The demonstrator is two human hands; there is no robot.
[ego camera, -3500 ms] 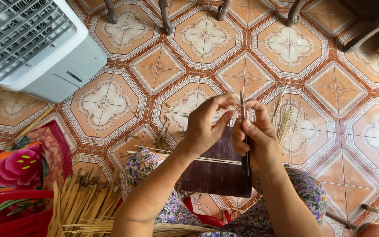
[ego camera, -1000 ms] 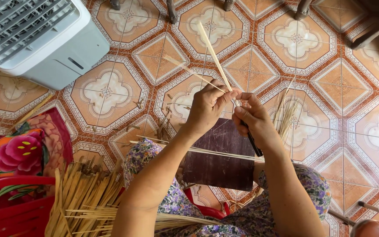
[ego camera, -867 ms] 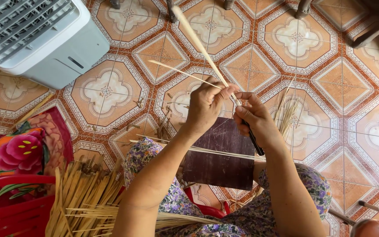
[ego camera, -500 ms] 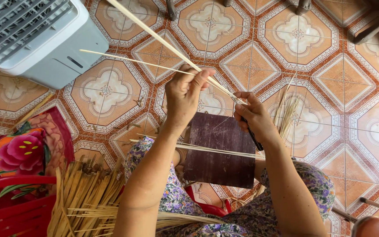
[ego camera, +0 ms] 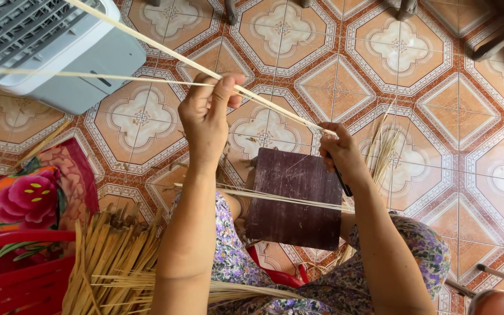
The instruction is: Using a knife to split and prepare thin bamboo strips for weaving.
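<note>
Since earlier, left hand has drawn the half-split bamboo strip toward upper left; right hand grips a knife, splitting unfinished.

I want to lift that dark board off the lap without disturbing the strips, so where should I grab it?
Grip the dark board by its bare near edge, coming from the left hand side. Pale strips cross its middle and the right hand sits at the far right corner.

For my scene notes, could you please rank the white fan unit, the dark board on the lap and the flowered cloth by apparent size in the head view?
1. White fan unit, cut off by the frame.
2. Dark board and flowered cloth look alike; the cloth is partly hidden.
</note>
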